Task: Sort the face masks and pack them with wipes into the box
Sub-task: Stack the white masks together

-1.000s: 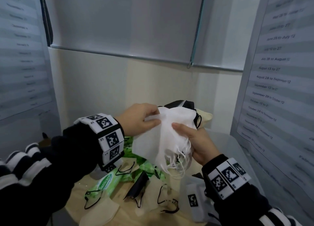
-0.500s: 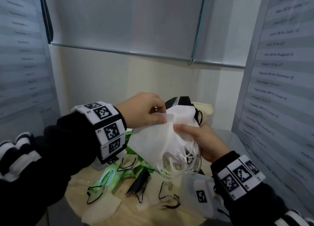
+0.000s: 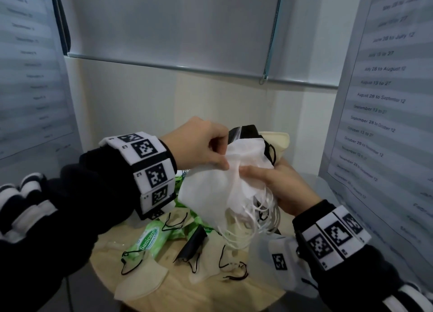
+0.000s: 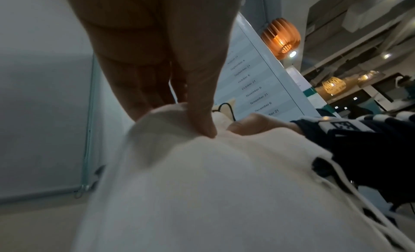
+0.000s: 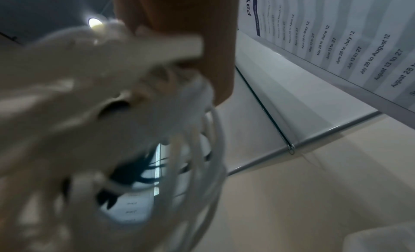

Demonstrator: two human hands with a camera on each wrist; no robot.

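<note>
Above the round wooden table (image 3: 168,293) both hands hold a bundle of masks. My left hand (image 3: 201,145) pinches the top edge of a white mask (image 3: 206,194) between thumb and fingers. My right hand (image 3: 281,185) grips the stack from behind, its thumb on the white masks (image 5: 74,96); a black mask (image 3: 246,133) and a cream mask (image 3: 277,140) stick out behind. White ear loops (image 3: 253,220) dangle below. In the left wrist view the left thumb (image 4: 202,99) presses into the white mask (image 4: 213,193). Green wipes packs (image 3: 150,239) lie on the table.
Cream masks with black loops (image 3: 140,283), a folded black mask (image 3: 192,243) and another cream mask (image 3: 218,272) are scattered on the table. A translucent box (image 3: 269,246) shows under my right wrist. Printed date posters (image 3: 384,96) stand close on both sides, a wall behind.
Both hands have lifted the mask bundle a little higher. My left hand has moved its pinch along the white mask's top edge toward the right thumb.
</note>
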